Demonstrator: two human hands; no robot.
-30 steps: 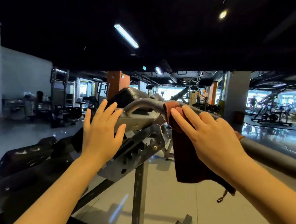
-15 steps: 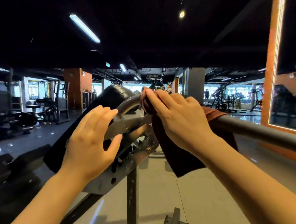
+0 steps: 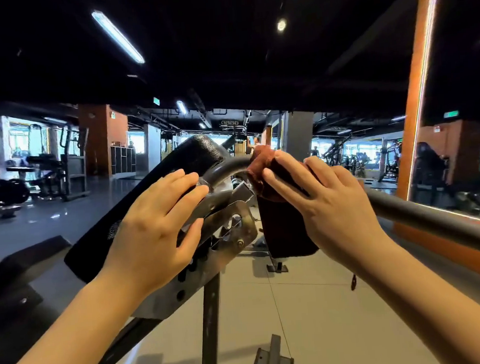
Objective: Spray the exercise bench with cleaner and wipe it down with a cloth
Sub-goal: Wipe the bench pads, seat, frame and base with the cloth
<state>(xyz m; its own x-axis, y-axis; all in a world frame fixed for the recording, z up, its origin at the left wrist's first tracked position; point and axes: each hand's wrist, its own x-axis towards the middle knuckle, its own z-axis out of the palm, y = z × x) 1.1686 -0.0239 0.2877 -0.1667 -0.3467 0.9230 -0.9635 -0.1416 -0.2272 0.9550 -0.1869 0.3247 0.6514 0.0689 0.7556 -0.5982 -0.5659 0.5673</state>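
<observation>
The exercise bench has a black padded backrest tilted upward and a grey metal adjustment bracket beneath it. A curved grey metal bar runs from the bracket off to the right. My left hand rests with straight fingers on the bracket beside the pad. My right hand presses a dark reddish-brown cloth over the bar near its bend; the cloth drapes over the bar and hangs below it. No spray bottle is in view.
A metal upright supports the bench on the pale tiled floor. A floor bracket lies near the bottom. An orange-framed mirror stands at the right. Gym machines fill the background at left, with more behind, and a person stands far off.
My right hand has slid the cloth along the bar toward its bend near the bracket. My view has swung to the right. The left hand stays on the bracket.
</observation>
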